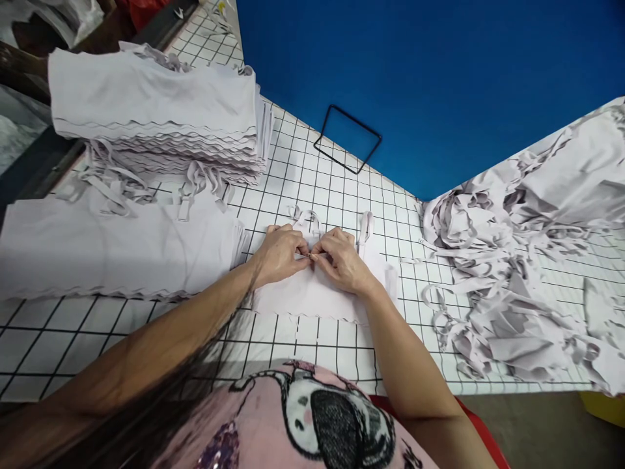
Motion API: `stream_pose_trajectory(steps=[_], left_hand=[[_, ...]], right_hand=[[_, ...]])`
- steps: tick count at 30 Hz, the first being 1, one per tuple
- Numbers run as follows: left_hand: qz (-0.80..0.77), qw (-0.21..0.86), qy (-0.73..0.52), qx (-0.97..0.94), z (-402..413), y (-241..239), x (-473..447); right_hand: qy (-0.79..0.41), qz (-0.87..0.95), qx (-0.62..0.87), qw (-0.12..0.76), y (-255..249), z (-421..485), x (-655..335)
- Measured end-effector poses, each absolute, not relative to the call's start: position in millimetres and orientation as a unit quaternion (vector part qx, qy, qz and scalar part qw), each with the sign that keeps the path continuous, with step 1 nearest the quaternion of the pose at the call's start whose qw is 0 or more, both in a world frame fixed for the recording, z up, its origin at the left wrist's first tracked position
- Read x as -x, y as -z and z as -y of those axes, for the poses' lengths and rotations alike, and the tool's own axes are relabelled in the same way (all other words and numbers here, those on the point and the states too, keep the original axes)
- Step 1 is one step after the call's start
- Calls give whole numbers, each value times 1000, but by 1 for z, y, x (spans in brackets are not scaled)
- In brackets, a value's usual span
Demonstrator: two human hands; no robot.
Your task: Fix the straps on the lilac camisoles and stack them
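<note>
A pale camisole top with thin straps and a scalloped hem lies flat on the gridded table in front of me. My left hand and my right hand meet at its upper middle edge. Thumbs and fingertips of both hands pinch the fabric there, nearly touching each other. Whatever small detail sits between the fingertips is too tiny to make out. One strap stands up to the right of my right hand, and another loop curls above my left hand.
Two neat stacks of folded tops, a taller one and a lower one, stand at the left. Crumpled garments heap up at the right. A black square outline overlaps the table edge and a blue surface.
</note>
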State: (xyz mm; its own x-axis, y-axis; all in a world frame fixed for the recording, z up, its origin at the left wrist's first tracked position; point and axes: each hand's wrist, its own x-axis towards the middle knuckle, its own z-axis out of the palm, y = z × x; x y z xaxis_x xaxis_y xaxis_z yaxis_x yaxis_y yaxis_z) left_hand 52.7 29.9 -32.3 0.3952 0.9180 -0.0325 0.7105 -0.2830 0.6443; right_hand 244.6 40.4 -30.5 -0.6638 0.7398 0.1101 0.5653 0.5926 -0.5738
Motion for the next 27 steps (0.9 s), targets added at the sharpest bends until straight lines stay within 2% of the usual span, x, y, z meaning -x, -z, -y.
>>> stream_pose_trajectory(steps=[4, 8, 13, 18, 21, 27], left_hand=[[-526, 308, -170, -774, -31, 33, -52], [-521, 316, -165, -776, -31, 33, -52], [-517, 314, -151, -782, -32, 32, -51], [-521, 326, -178, -769, -32, 35, -50], [-520, 320, -192, -769, -32, 38, -49], [-514, 320, -188, -773, -31, 33, -48]], right_hand=[[-195, 901, 360, 143, 25, -42, -245], [-134, 937, 316, 70, 15, -49, -243], [-130, 961, 242, 29, 1, -63, -235], [-162, 957, 236, 46, -12, -87, -234], [-134, 952, 265, 72, -22, -103, -233], [-120, 910, 340, 206, -16, -137, -210]])
